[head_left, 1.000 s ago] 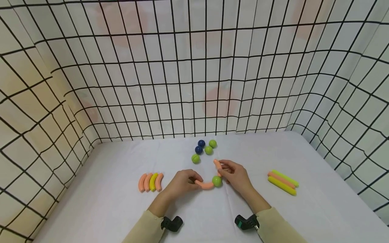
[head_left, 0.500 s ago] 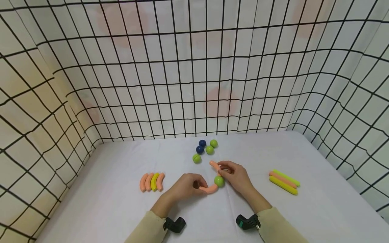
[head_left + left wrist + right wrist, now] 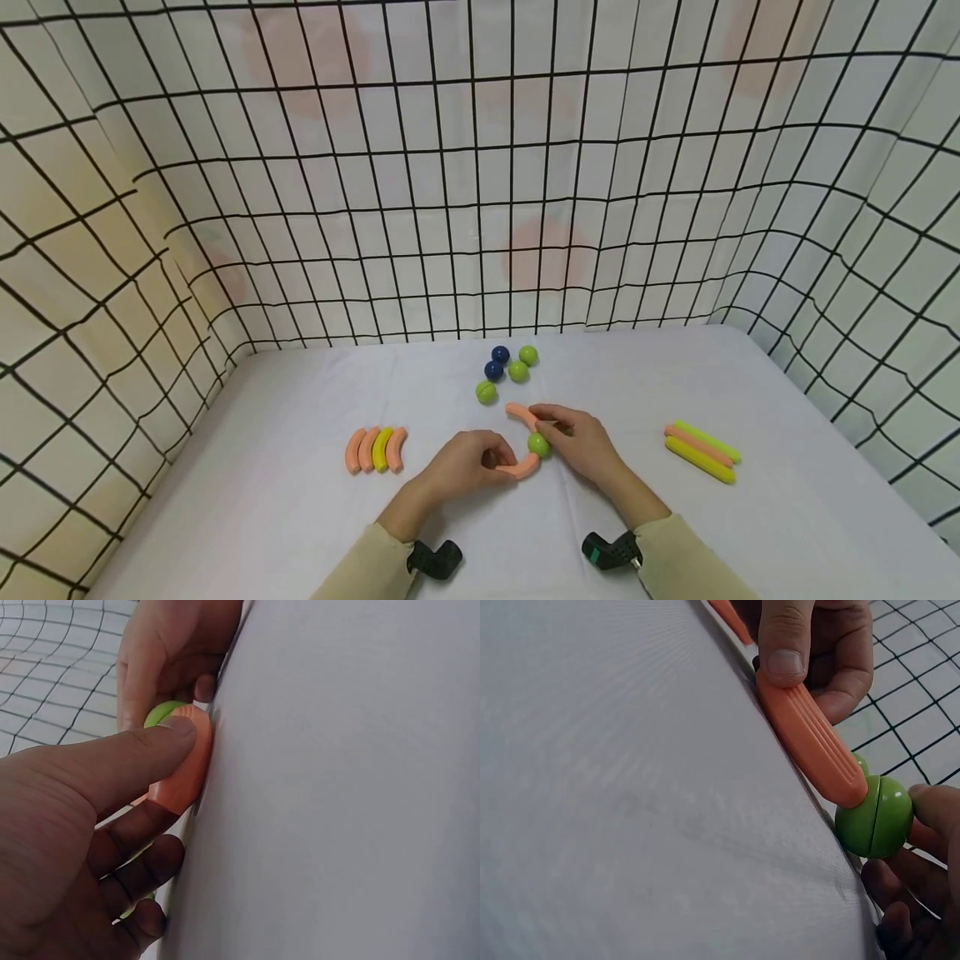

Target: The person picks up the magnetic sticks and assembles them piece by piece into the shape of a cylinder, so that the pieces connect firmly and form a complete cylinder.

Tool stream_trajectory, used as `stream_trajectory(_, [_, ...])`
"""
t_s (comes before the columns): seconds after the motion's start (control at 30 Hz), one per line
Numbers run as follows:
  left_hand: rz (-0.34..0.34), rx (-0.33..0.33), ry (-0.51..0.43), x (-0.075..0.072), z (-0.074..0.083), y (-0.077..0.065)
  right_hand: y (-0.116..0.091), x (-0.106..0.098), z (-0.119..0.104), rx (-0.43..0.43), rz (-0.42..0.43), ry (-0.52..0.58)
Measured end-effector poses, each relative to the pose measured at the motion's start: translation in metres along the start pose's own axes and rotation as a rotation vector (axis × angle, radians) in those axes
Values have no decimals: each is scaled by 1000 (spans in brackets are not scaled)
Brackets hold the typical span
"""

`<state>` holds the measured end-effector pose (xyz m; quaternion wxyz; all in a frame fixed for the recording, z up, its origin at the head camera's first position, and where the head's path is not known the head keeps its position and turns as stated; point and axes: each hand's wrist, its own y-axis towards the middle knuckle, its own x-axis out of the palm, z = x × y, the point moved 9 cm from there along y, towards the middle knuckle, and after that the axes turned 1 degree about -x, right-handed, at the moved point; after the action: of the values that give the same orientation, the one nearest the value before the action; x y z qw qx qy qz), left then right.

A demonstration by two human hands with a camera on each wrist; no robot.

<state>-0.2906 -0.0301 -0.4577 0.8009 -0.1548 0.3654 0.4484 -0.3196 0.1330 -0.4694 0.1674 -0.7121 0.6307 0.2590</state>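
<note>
The left hand (image 3: 472, 460) has shifted right, pinching a ridged curved orange stick (image 3: 524, 467) that now tilts against a glossy round green ball (image 3: 538, 446) mid-table; beyond, a second curved orange stick (image 3: 519, 412) has swung leftward, its near end pinched by the right hand (image 3: 579, 437).

Ends and edges escaping view

The left hand (image 3: 467, 461) is covering one end of the nearer curved orange stick (image 3: 526, 467); the right hand (image 3: 577, 438) is partly hiding the farther curved orange stick (image 3: 518, 411). In the left wrist view, the left hand and nearer stick are blocking most of the green ball (image 3: 160, 713). The table's (image 3: 247, 517) near edge and both sleeves (image 3: 372, 565) are running off the head view's bottom.
</note>
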Motion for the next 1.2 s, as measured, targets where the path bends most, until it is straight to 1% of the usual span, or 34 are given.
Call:
stream_trajectory(0.17, [8, -35, 2, 2, 0, 0, 0, 2, -2, -25, -34, -26])
stream_trajectory(0.3, [14, -60, -7, 3, -1, 1, 0, 2, -2, -49, -50, -17])
stream_trajectory(0.37, [18, -62, -9, 2, -2, 1, 0, 1, -2, -56, -59, -10])
stream_trajectory(0.47, [34, -66, -43, 0, -3, -1, -1, 1, -2, -60, -76, 5])
stream_trajectory(0.53, [58, -94, -93, -3, -7, -1, -1, 1, -3, -80, -81, 2])
stream_trajectory(0.6, [100, -125, -167, -7, -13, -2, -1, 1, -5, -102, -77, -6])
stream_trajectory(0.7, [180, -176, -258, -14, -23, -2, 0, 0, -7, -140, -60, -21])
stream_trajectory(0.87, [305, -239, -346, -28, -35, -3, 0, 3, -4, -131, -58, -9])
stream_trajectory(0.97, [379, -288, -368, -36, -41, -2, 0, 2, -4, -130, -54, -9])
stream_trajectory(1.07, [456, -323, -352, -45, -45, 1, -1, 0, -6, -139, -46, -10])
stream_trajectory(1.2, [513, -341, -309, -53, -48, 10, -1, -2, -8, -151, -50, -14])
